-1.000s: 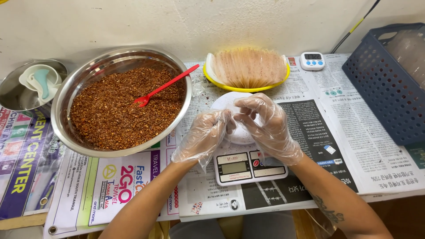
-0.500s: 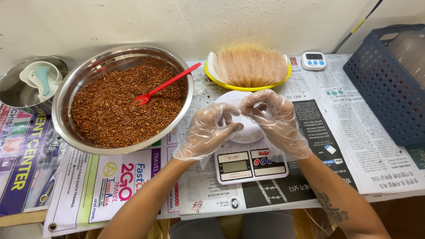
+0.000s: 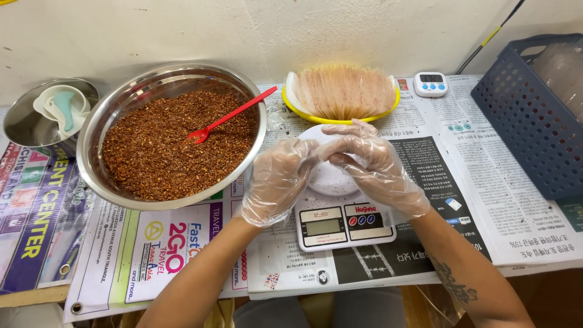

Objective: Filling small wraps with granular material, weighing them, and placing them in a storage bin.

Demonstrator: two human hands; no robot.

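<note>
Both hands wear loose clear plastic gloves and meet over the small white dish that sits on the kitchen scale near the front edge of the table, about midway along it. The left hand curls inward with its fingertips against those of the right hand; the grip of each is partly closed, fingers bunched together, but whether anything is pinched between them cannot be told, since the gloves crumple over the spot. The hands cover much of the dish, so only its near rim and part of its middle show. Just left of the scale stands a big steel bowl filled with a coarse red-brown crumbly mix, with a red plastic fork stuck in it, the handle leaning toward the right rim. Behind the scale, toward the back edge, a yellow plate holds a fanned stack of thin pale sheets. To its right lies a small white digital timer with blue buttons. At the right edge sits a dark blue slotted plastic basket. At the far left, near the back corner, a smaller steel bowl holds pale cups nested together. Newspaper and printed sheets cover the table under everything.
</note>
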